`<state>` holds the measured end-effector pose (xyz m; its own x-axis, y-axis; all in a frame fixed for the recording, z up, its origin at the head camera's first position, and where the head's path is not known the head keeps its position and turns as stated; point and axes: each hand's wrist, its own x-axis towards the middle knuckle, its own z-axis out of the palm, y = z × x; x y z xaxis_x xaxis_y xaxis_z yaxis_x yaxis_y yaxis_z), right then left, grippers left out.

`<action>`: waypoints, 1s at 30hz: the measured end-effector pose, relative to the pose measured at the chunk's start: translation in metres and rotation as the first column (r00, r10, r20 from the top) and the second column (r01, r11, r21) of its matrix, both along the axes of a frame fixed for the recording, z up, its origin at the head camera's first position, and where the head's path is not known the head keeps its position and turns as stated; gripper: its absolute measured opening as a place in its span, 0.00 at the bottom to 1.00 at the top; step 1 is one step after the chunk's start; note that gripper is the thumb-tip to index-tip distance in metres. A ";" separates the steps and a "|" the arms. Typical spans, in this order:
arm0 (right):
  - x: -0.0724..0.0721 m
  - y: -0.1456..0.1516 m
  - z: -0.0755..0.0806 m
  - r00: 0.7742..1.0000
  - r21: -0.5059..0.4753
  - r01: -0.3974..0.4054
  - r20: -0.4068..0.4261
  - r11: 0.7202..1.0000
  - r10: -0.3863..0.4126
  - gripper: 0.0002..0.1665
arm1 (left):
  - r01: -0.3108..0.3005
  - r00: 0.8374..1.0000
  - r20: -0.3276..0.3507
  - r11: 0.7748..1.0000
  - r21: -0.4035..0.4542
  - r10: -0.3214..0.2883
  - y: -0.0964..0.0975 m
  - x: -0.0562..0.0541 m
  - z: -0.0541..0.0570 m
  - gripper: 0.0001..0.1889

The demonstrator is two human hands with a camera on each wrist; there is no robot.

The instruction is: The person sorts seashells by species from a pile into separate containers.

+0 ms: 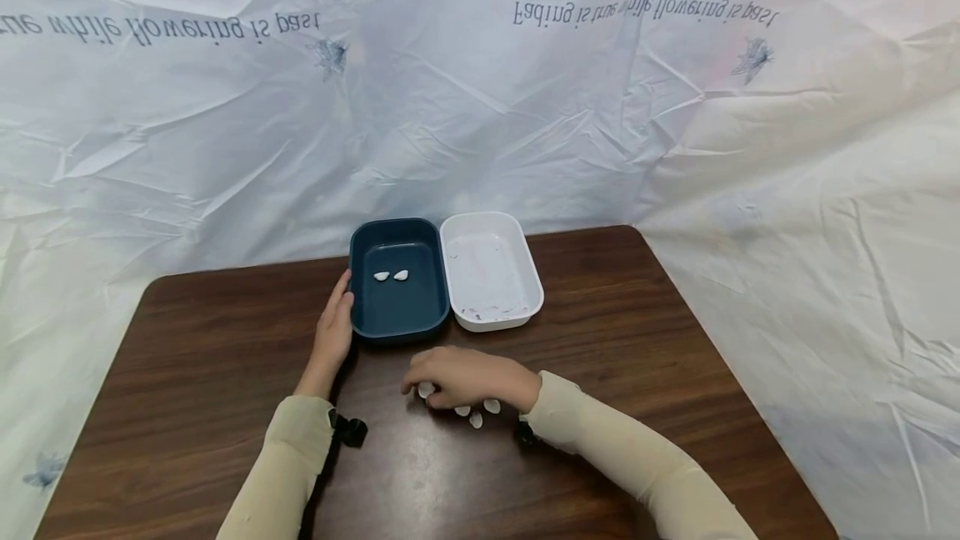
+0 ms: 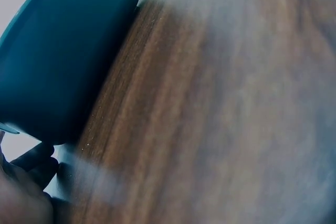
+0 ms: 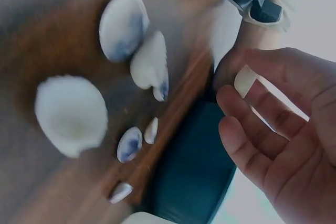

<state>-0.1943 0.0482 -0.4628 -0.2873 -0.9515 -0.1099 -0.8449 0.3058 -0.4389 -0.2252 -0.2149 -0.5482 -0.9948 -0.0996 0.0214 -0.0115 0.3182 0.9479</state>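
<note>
My right hand (image 1: 468,375) is over the table just in front of the trays. Its thumb and fingertips pinch a small pale seashell (image 3: 245,81), seen from the right wrist. Under and beside that hand, several white seashells (image 1: 491,406) lie on the wood; a large ribbed shell (image 3: 71,116) and smaller ones with bluish insides show up close. My left hand (image 1: 335,327) touches the outer left side of the dark blue tray (image 1: 397,317), its fingers fairly straight along the wall. Inside this tray are two white shells (image 1: 401,275).
A white tray (image 1: 491,273) with reddish specks near its front end stands right against the blue one. Both are at the back of the brown wooden table (image 1: 615,323). A white printed cloth (image 1: 465,107) hangs behind the table.
</note>
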 end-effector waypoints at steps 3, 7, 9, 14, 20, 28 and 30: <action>-0.004 -0.001 0.003 1.000 -0.001 -0.011 -0.022 1.000 0.011 0.17 | -0.003 1.000 -0.003 1.000 -0.003 0.003 -0.001 0.000 -0.002 0.31; -0.008 -0.004 0.010 0.999 0.001 -0.006 -0.046 1.000 0.006 0.16 | -0.003 1.000 -0.013 1.000 -0.002 0.003 -0.001 0.000 -0.002 0.32; -0.010 -0.005 0.014 0.999 0.000 -0.002 -0.040 1.000 0.002 0.17 | -0.002 1.000 -0.011 1.000 0.000 0.002 -0.001 0.000 -0.002 0.32; -0.018 -0.009 0.023 1.000 0.003 -0.003 -0.023 1.000 0.003 0.18 | 0.006 1.000 -0.008 1.000 0.007 -0.006 -0.002 0.000 -0.002 0.32; -0.025 -0.020 0.028 0.997 0.037 -0.029 -0.066 0.999 0.032 0.17 | -0.022 1.000 -0.001 1.000 0.000 0.022 -0.003 0.003 -0.004 0.30; -0.042 -0.026 0.038 0.996 0.069 -0.012 -0.086 0.998 0.018 0.14 | -0.004 1.000 -0.004 1.000 0.002 0.004 -0.001 0.000 -0.002 0.32; -0.048 -0.026 0.043 0.997 0.070 -0.008 -0.079 0.997 0.014 0.14 | -0.004 1.000 -0.005 1.000 0.005 0.004 0.000 -0.001 -0.001 0.32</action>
